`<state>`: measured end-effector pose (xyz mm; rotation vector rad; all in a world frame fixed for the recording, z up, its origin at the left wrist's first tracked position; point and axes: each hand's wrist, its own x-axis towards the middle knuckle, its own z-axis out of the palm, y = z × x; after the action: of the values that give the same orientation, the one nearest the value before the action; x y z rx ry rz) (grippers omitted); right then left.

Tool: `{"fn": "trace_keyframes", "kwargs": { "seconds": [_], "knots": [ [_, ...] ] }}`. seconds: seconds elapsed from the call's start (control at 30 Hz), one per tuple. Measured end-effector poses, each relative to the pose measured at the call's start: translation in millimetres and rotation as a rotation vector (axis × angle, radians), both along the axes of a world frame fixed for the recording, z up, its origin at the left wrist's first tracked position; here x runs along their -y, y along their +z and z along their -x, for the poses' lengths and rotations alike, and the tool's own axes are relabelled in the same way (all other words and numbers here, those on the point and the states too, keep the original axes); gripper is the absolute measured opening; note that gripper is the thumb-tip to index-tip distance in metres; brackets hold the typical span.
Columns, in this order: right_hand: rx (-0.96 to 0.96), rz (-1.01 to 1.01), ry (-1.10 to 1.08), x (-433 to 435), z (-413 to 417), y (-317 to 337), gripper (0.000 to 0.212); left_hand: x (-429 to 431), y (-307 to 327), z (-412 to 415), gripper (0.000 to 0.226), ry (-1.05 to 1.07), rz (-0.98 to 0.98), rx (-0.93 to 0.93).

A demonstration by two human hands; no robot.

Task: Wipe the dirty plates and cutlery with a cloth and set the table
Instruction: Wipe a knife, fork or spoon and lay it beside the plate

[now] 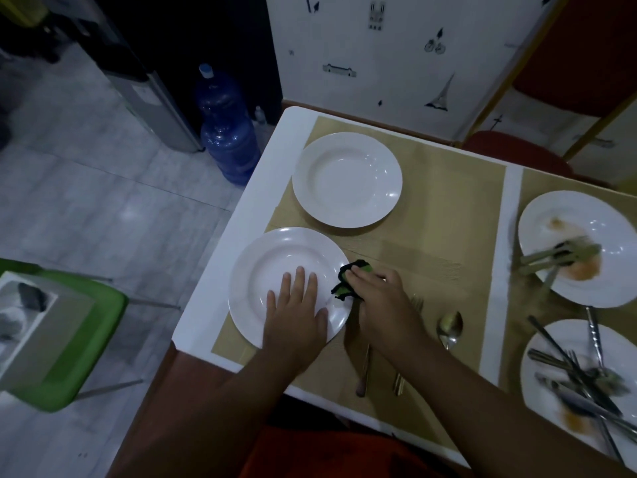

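Pinching a bunched black and green cloth (350, 281), the right hand (381, 305) has its grip closed around the fabric and presses it against the right rim of the near plate (275, 270), while the left hand (296, 315) lies flat with fingers spread in the plate's well, holding it down without gripping. That plate sits on the tan placemat (431, 243) close to the desk's left edge (220, 243), with open floor below, so a hard sideways wipe could, in my judgement, push it toward that edge if the flat palm slips on the glossy surface. Just under the right wrist lie a fork (417, 303) and a long-handled utensil (363, 370), with a spoon (449, 327) beside them; a sweeping forearm might knock these askew. A second clean-looking plate (346, 179) rests further back, near but apart. At the right, two stained plates (579, 250) (551, 401) carry heaps of dirty cutlery (582, 384), so the wiping looks partly done, and a soiled cloth could smear residue back onto wiped ware
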<state>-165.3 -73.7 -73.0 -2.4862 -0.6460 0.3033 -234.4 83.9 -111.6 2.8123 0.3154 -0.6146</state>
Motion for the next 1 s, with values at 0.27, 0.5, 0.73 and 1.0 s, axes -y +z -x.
{"fn": "trace_keyframes", "kwargs": {
  "seconds": [0.27, 0.5, 0.73, 1.0],
  "knots": [
    [-0.01, 0.023, -0.029, 22, 10, 1, 0.061, 12, 4, 0, 0.068, 0.017, 0.011, 0.021],
    [0.018, 0.046, -0.097, 65, 19, 22, 0.062, 64, 39, -14, 0.067, -0.086, 0.116, 0.151],
    [0.043, 0.034, -0.323, 151, 36, 29, 0.063, 149, 56, -22, 0.063, -0.296, 0.16, 0.157],
    [0.01, -0.007, -0.614, 278, 72, 27, 0.063, 261, 61, -17, 0.051, -0.542, 0.375, 0.244]
  ]
}}
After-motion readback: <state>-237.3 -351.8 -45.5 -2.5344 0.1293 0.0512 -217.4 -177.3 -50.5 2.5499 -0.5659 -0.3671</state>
